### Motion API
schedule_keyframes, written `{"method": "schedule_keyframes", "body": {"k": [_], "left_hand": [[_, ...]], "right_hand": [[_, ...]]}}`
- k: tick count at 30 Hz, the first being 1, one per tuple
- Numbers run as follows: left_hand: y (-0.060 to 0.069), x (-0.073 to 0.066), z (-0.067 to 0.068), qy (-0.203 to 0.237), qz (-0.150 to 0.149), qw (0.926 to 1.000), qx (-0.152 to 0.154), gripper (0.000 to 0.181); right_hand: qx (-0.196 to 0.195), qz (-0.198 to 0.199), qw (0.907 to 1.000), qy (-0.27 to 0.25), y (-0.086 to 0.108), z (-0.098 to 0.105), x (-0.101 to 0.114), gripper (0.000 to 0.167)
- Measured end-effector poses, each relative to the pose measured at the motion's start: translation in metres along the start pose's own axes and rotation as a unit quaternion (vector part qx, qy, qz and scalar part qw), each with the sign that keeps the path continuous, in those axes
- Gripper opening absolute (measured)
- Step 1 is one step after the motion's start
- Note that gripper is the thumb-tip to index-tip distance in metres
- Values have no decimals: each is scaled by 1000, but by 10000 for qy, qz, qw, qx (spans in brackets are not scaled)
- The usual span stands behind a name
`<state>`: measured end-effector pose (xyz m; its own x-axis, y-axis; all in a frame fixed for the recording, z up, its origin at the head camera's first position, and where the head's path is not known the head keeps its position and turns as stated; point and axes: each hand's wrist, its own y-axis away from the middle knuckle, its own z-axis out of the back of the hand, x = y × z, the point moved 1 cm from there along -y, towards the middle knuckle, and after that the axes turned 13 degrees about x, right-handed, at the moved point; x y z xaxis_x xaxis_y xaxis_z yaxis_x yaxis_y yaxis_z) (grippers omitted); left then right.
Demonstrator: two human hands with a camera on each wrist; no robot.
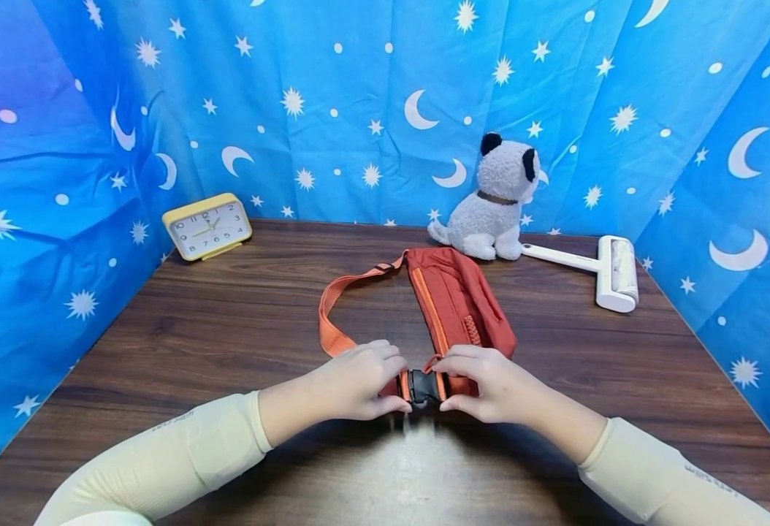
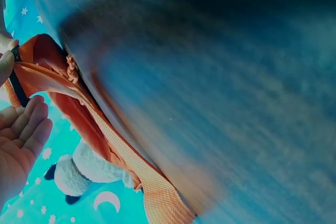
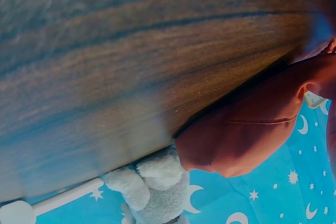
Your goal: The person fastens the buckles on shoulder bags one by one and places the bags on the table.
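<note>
A red waist bag (image 1: 470, 299) with orange zips lies on the table, its orange strap (image 1: 332, 307) looping out to the left. At its near end, a black side-release buckle (image 1: 423, 386) spans the two hands, its halves together. My left hand (image 1: 365, 380) pinches the buckle's left side by the orange webbing, thumb below and fingers above. From the other side my right hand (image 1: 483, 383) pinches the buckle's right end in front of the bag. In the left wrist view the strap (image 2: 163, 198) runs down from the fingers. The right wrist view shows mostly the bag (image 3: 247, 124).
A yellow alarm clock (image 1: 207, 226) stands at the back left. Behind the bag sits a grey plush dog (image 1: 490, 204) with black ears. A white lint roller (image 1: 615, 274) lies at the back right. Blue star-and-moon cloth (image 1: 345, 146) walls the dark wooden table (image 1: 227, 329).
</note>
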<state>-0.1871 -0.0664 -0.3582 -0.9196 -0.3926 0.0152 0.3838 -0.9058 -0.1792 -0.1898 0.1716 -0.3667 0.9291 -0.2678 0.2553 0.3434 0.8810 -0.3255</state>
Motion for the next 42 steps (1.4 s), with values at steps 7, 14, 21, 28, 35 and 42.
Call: {"method": "schedule_keyframes", "body": {"k": [7,14,21,28,35,42], "left_hand": [[-1,-1,-1,106,-65,9999,18,39],[-2,-1,-2,99,-83,9999,62,38],[-1,-2,0,106,11,9998,179,39],[-2,-2,0,111,65,9995,277,38],[-1,-3,-1,36,366,9978,545,42],[-2,-3,-4,-154,520,9952,816,39]], "right_hand": [[44,-37,10000,37,0,-1,0,42],[114,-82,9999,90,0,-3,0,42],[231,-155,9996,51,-1,-3,0,40],[277,-166,9995,33,-1,-3,-2,39],[459,-400,9981,63,-2,-4,-1,38],[786,-802,9935,195,-2,-7,2,40]]}}
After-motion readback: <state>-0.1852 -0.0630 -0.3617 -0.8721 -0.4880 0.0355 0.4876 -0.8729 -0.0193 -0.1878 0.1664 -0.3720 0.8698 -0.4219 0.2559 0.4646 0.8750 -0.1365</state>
